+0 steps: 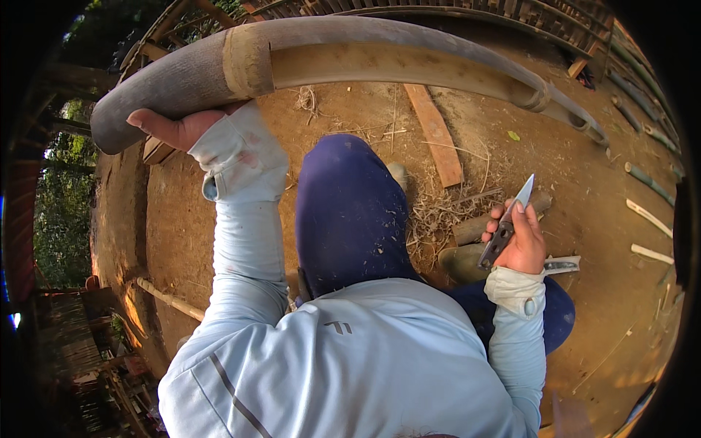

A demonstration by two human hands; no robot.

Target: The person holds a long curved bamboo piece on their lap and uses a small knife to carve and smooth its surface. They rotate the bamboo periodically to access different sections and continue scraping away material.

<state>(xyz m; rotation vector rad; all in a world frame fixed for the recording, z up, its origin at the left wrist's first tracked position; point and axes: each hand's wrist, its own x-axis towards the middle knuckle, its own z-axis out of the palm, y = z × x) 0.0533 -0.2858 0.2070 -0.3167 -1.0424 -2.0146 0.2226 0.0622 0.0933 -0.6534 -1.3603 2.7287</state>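
Note:
A long, thick bamboo culm [164, 77] stretches across the far side, its left end a whole tube and the rest cut open lengthwise, with its pale hollow showing. My left hand [179, 129] holds it from below near the whole end, thumb along the underside; most of the fingers are hidden behind the tube. To the right and lower down, my right hand [524, 241] grips a knife [498, 244] by its dark handle with holes in it. The pointed blade is bare, aimed up and slightly right, well apart from the bamboo.
On the dirt floor, a wooden board [436, 135] lies beyond my knees. Curly shavings [431, 215] and a short bamboo log [475, 228] sit near my right foot. Several bamboo pieces [648, 182] are scattered at right. A slatted wooden structure [540, 25] stands at the back.

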